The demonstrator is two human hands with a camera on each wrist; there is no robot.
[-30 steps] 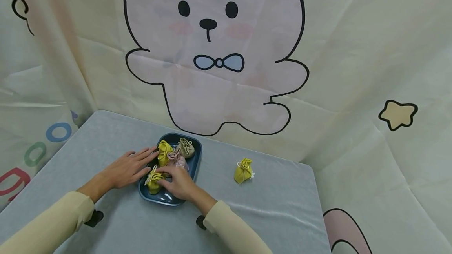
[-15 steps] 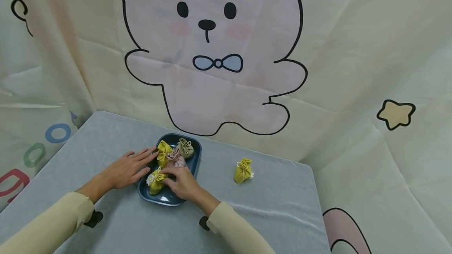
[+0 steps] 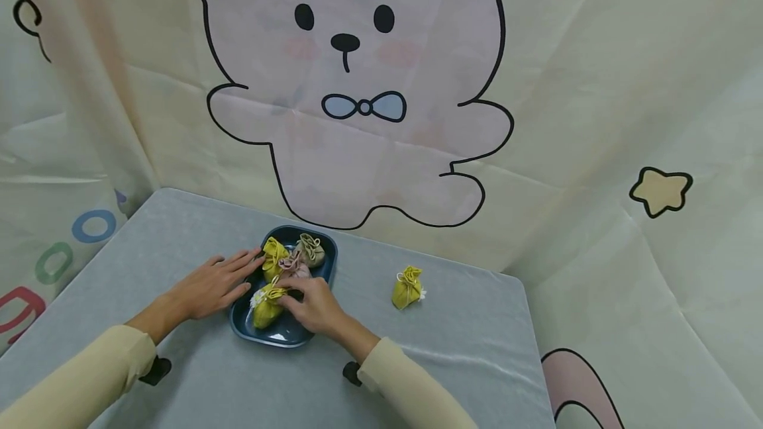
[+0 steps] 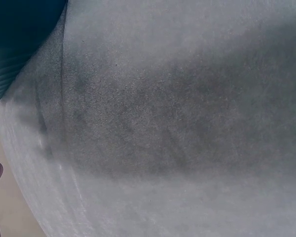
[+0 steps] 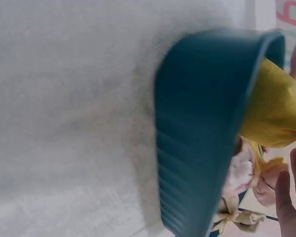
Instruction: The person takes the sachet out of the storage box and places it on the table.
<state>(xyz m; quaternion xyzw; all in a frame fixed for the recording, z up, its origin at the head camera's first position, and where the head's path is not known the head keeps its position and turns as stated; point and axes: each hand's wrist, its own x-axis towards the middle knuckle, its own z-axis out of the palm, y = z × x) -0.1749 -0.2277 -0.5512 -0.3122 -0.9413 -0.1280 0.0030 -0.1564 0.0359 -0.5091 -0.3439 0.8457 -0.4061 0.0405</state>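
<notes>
My right hand [image 3: 316,306] pinches the gathered neck of a small yellow drawstring pouch [image 3: 266,312] at the near end of a dark blue tray [image 3: 292,339]. White flower trim shows on this pouch's left side. Behind it in the tray lie another yellow pouch [image 3: 273,258], a pink pouch [image 3: 296,266] and a grey-green pouch [image 3: 312,252]. Straight fingers of my left hand [image 3: 208,286] rest at the tray's left rim. In the right wrist view, the yellow pouch [image 5: 272,108] bulges above the tray wall [image 5: 197,108], with fingertips near it at the right edge.
A further yellow pouch [image 3: 408,288] stands on the grey cloth-covered table [image 3: 465,349], to the right of the tray. Beyond the table's back edge hangs a fabric backdrop [image 3: 566,118] printed with a cartoon bear.
The pinched pouch has shifted slightly right within the tray and turned, bringing its white flowers into view. My right hand moved right with it; the left hand stayed at the rim.
</notes>
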